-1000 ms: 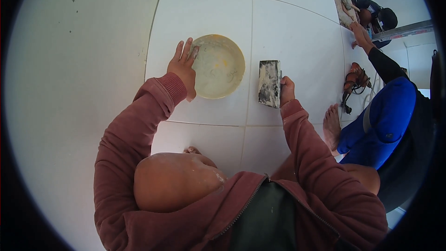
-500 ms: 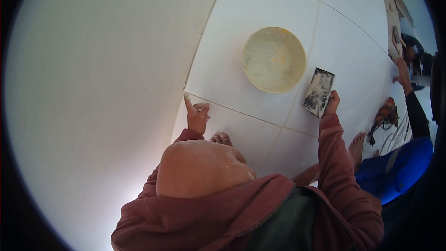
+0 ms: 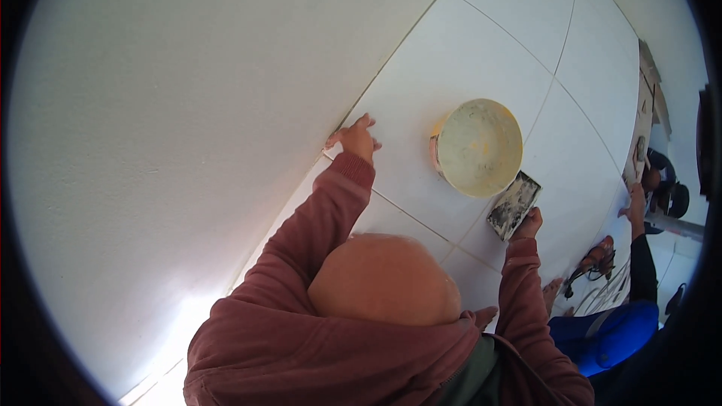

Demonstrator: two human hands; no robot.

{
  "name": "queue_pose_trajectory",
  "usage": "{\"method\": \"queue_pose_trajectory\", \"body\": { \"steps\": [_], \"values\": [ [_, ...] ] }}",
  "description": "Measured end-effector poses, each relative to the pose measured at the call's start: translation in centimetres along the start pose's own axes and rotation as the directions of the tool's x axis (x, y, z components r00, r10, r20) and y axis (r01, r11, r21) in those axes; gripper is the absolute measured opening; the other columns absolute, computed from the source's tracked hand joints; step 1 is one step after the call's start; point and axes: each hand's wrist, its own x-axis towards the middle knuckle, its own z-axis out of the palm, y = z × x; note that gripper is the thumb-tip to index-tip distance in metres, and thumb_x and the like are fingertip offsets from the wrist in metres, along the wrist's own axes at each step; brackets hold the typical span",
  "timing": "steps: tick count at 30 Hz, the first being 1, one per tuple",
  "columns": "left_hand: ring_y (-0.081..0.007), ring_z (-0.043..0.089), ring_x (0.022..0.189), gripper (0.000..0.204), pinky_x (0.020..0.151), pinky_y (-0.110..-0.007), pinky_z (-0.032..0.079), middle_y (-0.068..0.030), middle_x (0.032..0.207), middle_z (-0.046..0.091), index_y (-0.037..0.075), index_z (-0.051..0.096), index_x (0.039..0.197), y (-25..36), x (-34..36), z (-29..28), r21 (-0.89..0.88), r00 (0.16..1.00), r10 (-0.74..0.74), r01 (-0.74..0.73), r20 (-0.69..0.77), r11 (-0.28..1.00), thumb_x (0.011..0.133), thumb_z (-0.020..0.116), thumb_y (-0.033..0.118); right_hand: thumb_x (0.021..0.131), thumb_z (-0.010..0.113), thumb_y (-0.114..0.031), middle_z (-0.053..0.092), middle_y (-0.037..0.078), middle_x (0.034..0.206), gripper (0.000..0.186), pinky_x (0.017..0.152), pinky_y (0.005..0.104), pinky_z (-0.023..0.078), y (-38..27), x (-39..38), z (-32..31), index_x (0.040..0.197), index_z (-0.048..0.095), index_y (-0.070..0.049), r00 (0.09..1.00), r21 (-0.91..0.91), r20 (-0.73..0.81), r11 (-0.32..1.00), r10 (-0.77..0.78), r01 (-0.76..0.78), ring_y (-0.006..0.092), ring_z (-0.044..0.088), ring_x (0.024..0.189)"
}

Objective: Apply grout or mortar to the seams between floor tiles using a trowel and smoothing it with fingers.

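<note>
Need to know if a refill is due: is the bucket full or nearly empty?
Nearly empty: the bucket shows only smeared residue on its inside.

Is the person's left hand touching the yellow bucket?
No, the left hand is pressed on the white floor tile next to the wall, apart from the yellow bucket.

A white tiled floor (image 3: 481, 37) carries a round yellowish bucket (image 3: 477, 147).
</note>
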Motion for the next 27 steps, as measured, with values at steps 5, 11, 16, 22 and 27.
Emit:
{"method": "queue_pose_trajectory", "body": {
  "steps": [5,11,16,22,27],
  "values": [
    [-0.0180,0.054,0.075,0.085,0.053,-0.031,0.049,-0.0113,0.108,0.052,0.003,-0.012,0.134,-1.1,-2.8,2.2,0.034,0.975,0.150,-0.158,0.163,0.987,0.083,0.052,0.025,0.063,0.038,-0.017,0.061,0.012,0.091,0.040,0.078,0.0374,0.047,-0.2,0.4,0.1,0.095,0.056,0.000,1.000,-0.040,0.012,0.999,-0.021,0.022,0.0279,0.058,0.081],
    [-0.0192,0.053,0.080,0.093,0.052,-0.032,0.051,-0.0157,0.113,0.049,0.004,-0.029,0.128,-3.9,-5.5,-2.9,0.095,0.994,0.105,-0.102,-0.027,0.990,0.085,0.050,0.028,0.063,0.039,-0.018,0.061,0.012,0.093,0.042,0.080,0.0378,0.046,-0.4,0.6,-0.1,0.097,0.056,0.000,1.000,-0.029,0.006,0.999,-0.022,0.022,0.0281,0.058,0.083],
    [-0.0184,0.054,0.080,0.092,0.050,-0.030,0.050,-0.0123,0.109,0.053,0.004,-0.028,0.128,-2.3,-3.6,-2.2,0.063,0.997,0.075,-0.075,-0.001,0.995,0.085,0.050,0.029,0.066,0.039,-0.020,0.061,0.012,0.087,0.038,0.073,0.0383,0.050,-0.3,0.7,-0.1,0.092,0.057,0.000,0.999,-0.019,-0.018,0.999,-0.051,0.051,0.0283,0.059,0.075],
    [-0.0180,0.054,0.073,0.088,0.050,-0.029,0.048,-0.0110,0.107,0.055,0.003,-0.022,0.131,-0.8,-4.4,1.1,0.194,0.965,0.168,-0.208,0.200,0.959,0.086,0.049,0.030,0.063,0.039,-0.019,0.061,0.012,0.091,0.041,0.079,0.0377,0.046,-0.1,0.7,-0.2,0.096,0.056,0.000,0.994,-0.175,-0.011,0.979,-0.109,0.105,0.0275,0.058,0.082],
    [-0.0172,0.055,0.075,0.088,0.050,-0.029,0.050,-0.0111,0.109,0.054,0.004,-0.023,0.131,-3.8,-6.2,-1.4,0.119,0.983,0.151,-0.163,0.105,0.979,0.087,0.047,0.035,0.064,0.039,-0.019,0.060,0.012,0.092,0.043,0.078,0.0379,0.047,-0.2,0.2,0.2,0.099,0.055,0.001,0.999,-0.036,0.036,0.999,-0.035,0.036,0.0277,0.058,0.082]
  ]
}}
